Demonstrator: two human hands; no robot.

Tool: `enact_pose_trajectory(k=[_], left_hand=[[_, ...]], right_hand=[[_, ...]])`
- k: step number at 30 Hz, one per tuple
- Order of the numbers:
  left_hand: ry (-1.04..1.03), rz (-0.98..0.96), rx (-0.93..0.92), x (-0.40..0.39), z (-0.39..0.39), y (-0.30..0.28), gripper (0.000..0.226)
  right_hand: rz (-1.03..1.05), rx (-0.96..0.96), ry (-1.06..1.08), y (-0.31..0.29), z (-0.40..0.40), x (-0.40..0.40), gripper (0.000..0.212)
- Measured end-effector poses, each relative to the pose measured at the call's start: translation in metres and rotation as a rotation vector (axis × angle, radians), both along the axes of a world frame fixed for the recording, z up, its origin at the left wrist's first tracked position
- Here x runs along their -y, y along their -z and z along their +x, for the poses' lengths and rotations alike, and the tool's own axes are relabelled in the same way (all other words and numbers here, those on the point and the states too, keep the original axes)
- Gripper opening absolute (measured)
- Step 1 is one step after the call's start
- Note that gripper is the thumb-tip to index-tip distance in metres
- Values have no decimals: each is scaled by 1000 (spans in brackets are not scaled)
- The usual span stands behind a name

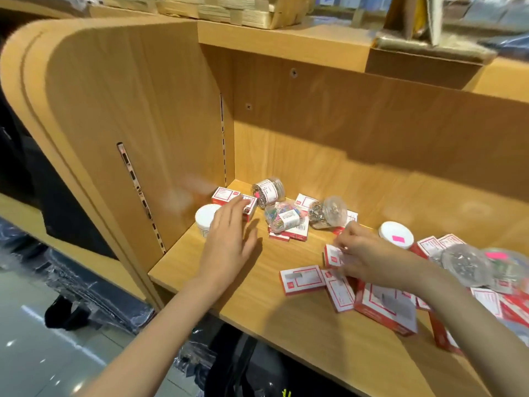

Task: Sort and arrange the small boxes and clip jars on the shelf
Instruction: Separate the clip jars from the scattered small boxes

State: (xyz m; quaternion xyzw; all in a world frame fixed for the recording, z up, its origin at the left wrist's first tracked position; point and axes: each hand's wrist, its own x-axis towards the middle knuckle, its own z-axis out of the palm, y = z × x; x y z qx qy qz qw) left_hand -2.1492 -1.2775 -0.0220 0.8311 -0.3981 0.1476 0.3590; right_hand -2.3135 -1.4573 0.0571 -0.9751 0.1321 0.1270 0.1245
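My left hand (229,239), fingers straight, touches a red-and-white staple box (248,206) in the shelf (217,285) corner; my right hand (360,253) pinches another box (333,256). Best square each box flush before stacking; clip jars (269,190) lie just beyond.

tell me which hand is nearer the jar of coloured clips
Left. The left hand is just left of the jar of coloured clips, a small gap between them; the right hand is farther off to its right.
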Motion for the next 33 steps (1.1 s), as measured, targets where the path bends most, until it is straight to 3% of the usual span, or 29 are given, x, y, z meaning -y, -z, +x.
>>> enact_pose_trajectory(k=[3, 6, 9, 12, 17, 20, 26, 33], left_hand=[[75, -41, -178, 28, -6, -3, 61], [85, 24, -265, 49, -5, -2, 65], [50, 9, -261, 50, -2, -3, 58], [7, -44, -173, 28, -9, -5, 53], [-36, 57, -60, -30, -11, 12, 40], [-63, 146, -43, -38, -5, 21, 35], [-146, 214, 50, -33, -4, 22, 35], [-192, 274, 64, -29, 3, 18, 35]], right_hand=[[-39, -45, 22, -7, -17, 5, 33], [21, 86, 60, -9, -5, 13, 48], [51, 241, 158, 4, 23, 24, 60], [117, 252, 246, 24, 42, 32, 73], [94, 450, 255, 29, 49, 30, 57], [121, 597, 185, 5, 67, 21, 61], [278, 536, 114, -1, 143, -15, 71], [109, 624, 52, 14, 199, -30, 51]])
